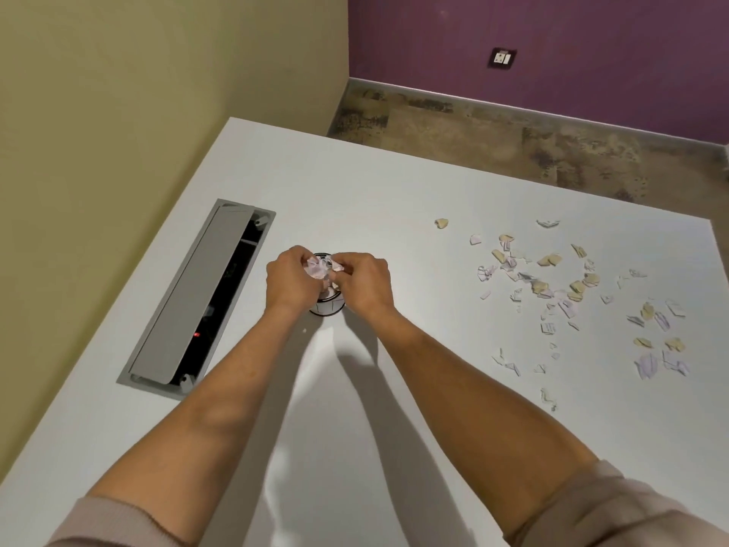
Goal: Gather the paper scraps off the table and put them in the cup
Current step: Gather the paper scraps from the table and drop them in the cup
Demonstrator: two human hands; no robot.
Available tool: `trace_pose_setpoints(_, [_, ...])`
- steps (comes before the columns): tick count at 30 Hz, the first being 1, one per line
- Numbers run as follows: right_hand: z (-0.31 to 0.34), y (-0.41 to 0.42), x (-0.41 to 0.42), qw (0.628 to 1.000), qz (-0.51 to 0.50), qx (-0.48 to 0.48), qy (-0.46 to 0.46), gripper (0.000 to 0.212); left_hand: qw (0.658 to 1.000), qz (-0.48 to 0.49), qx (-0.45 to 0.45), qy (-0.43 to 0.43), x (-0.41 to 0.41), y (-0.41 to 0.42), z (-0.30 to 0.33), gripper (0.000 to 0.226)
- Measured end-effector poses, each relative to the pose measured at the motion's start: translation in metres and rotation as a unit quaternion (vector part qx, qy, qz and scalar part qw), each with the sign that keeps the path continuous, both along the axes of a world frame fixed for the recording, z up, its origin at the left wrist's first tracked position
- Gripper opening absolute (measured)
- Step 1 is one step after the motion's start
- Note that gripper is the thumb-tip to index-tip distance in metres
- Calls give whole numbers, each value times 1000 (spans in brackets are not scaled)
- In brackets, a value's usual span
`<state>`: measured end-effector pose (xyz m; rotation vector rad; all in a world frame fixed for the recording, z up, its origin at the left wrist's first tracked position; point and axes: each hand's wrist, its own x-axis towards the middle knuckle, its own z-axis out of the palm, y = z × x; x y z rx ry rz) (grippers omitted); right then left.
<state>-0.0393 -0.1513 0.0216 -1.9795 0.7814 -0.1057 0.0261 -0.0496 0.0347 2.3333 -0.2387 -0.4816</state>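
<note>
Two hands meet over the cup, which stands on the white table just right of the grey cable hatch. Your left hand and right hand both have their fingers curled round one crumpled wad of paper scraps, pinching it between them directly above the cup's mouth. The wad sits at your fingertips, touching both hands, and whether it touches the cup's rim you cannot tell.

Cup: mostly hidden behind your hands and the wad; only a sliver of far rim and the lower front wall show. What it holds cannot be made out.

Loose scraps: a wide scatter of white, pinkish and tan pieces lying flat on the table, well to the right of the cup and apart from both hands. One tan piece lies alone, nearer the cup than the rest. Many pieces are too small to tell apart.

Cable hatch: lid tilted up, dark inside, with a small red light; the contents are otherwise unclear.

Sleeves: pushed up past the forearms, cut off by the lower edge.

Beyond the cup: mottled floor, purple wall with a wall socket.
</note>
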Motion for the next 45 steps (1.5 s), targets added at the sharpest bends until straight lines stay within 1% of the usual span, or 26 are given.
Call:
trace_pose_setpoints(3, [-2,-4,3,1000,27,-5,11,37,998,-57,35,-9,4,1,3,36])
trace_pose_setpoints(4, [-2,-6,3,999,32,-8,12,41,996,-75,47,-11,5,1,4,39])
trace_pose_setpoints(5, [-2,-7,2,999,37,-15,8,41,994,-93,59,-12,5,2,5,41])
trace_pose_setpoints(7, [0,-8,-1,998,48,-34,-9,35,989,-123,73,-27,6,2,6,39])
trace_pose_setpoints(9, [-1,-8,-5,997,54,-54,-17,34,987,-133,71,-57,5,1,8,35])
trace_pose_setpoints(12, [-7,-10,-10,998,16,-64,-8,19,982,-145,83,-83,3,-6,4,26])
trace_pose_setpoints(15, [-15,-10,-14,1000,6,-20,16,9,967,-196,141,-85,1,-15,-10,12])
trace_pose_setpoints(16, [-17,-9,-16,1000,5,-1,19,8,959,-213,167,-87,2,-18,-14,10])
trace_pose_setpoints(18, [-22,-7,-18,999,-8,32,20,8,948,-232,201,-84,6,-22,-21,16])
trace_pose_setpoints(20, [-27,-5,-19,998,-24,57,16,16,943,-236,221,-73,12,-26,-27,22])
trace_pose_setpoints(23, [-31,-4,-18,995,-25,95,13,23,931,-252,255,-65,17,-35,-33,19])
trace_pose_setpoints(25, [-33,-6,-16,994,-17,111,15,42,924,-264,270,-64,18,-39,-37,18])
trace_pose_setpoints(27, [-33,-6,-16,993,-10,119,16,49,920,-268,280,-63,21,-41,-38,14])
trace_pose_setpoints(30, [-31,-7,-16,992,-14,127,14,51,921,-258,287,-50,26,-44,-39,9])
trace_pose_setpoints(35, [-29,-7,-17,987,-27,157,11,49,912,-274,300,-60,26,-45,-39,11])
trace_pose_setpoints(38, [-31,-7,-17,988,-25,152,15,50,911,-280,299,-47,28,-44,-34,5])
trace_pose_setpoints(42, [-33,-7,-16,988,-33,152,22,53,919,-283,274,-19,33,-36,-28,26])
trace_pose_setpoints(44, [-34,-7,-16,986,-40,160,19,55,921,-285,264,-31,36,-31,-22,27])
trace_pose_setpoints(45, [-34,-7,-16,986,-42,162,18,55,919,-289,265,-42,37,-30,-18,24])
